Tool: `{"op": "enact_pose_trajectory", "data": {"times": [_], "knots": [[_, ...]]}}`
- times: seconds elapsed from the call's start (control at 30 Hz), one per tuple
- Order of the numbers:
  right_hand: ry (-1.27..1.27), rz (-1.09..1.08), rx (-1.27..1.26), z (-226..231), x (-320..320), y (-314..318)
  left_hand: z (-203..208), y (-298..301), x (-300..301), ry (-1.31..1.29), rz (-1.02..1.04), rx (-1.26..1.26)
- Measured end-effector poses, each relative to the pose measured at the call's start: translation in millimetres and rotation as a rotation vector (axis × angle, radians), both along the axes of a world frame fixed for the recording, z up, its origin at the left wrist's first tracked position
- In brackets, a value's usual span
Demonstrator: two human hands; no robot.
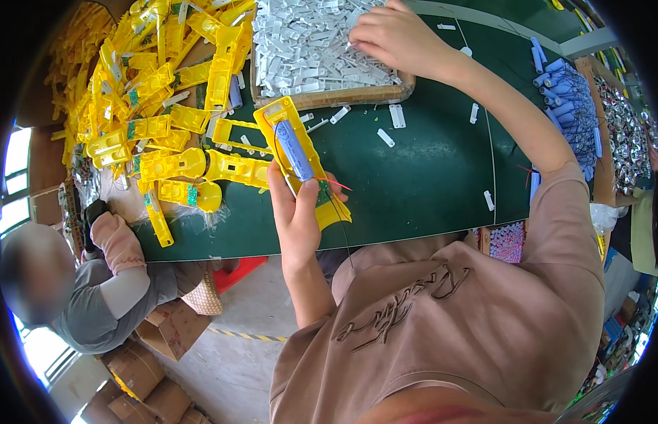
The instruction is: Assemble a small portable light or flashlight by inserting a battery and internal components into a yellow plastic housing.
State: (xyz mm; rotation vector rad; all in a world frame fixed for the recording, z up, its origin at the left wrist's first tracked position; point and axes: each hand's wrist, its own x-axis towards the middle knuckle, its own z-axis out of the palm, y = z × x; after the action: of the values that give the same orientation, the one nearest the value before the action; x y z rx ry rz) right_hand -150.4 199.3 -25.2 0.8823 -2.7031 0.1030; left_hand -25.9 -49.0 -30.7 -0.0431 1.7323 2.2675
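Note:
My left hand (pixel 298 212) is closed around a yellow plastic housing (pixel 278 113), tilted above the near edge of the table. Inside the housing lies a blue cylindrical battery cell (pixel 293 150), with my thumb at its lower end. Red and black wires and a small green circuit board (pixel 323 192) show beside my fingers. Farther off, my right hand (pixel 394 37) reaches into a shallow cardboard box (pixel 343 99) heaped with small white plastic pieces (pixel 300 53). Its fingers are drawn together, the tips on a white piece at the top of the heap.
Many yellow housings (pixel 170 166) are piled at the left, some with green boards. Loose white pieces (pixel 387 138) lie scattered on the green table (pixel 428 184). Wired blue cells (pixel 566 106) are stacked at the right, beside a box of shiny parts (pixel 622 134). Another person (pixel 117 283) sits at left.

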Motion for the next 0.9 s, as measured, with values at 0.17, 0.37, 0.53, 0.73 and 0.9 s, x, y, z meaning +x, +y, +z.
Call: {"op": "enact_pose_trajectory", "data": {"times": [0.17, 0.37, 0.53, 0.73, 0.9], "knots": [[-0.146, 0.062, -0.557, 19, 38, -6, 6, 3, 10, 0.127, -0.059, -0.004], [-0.202, 0.256, -0.903, 58, 107, -22, 21, 17, 34, 0.346, -0.039, -0.086], [-0.457, 0.223, -1.105, 57, 127, -28, 29, 25, 48, 0.339, -0.135, -0.056], [-0.091, 0.231, -1.011, 58, 122, -29, 35, 32, 57, 0.36, -0.138, 0.006], [-0.306, 0.109, -1.499, 53, 131, -51, 33, 35, 60, 0.368, -0.137, -0.029]]}}
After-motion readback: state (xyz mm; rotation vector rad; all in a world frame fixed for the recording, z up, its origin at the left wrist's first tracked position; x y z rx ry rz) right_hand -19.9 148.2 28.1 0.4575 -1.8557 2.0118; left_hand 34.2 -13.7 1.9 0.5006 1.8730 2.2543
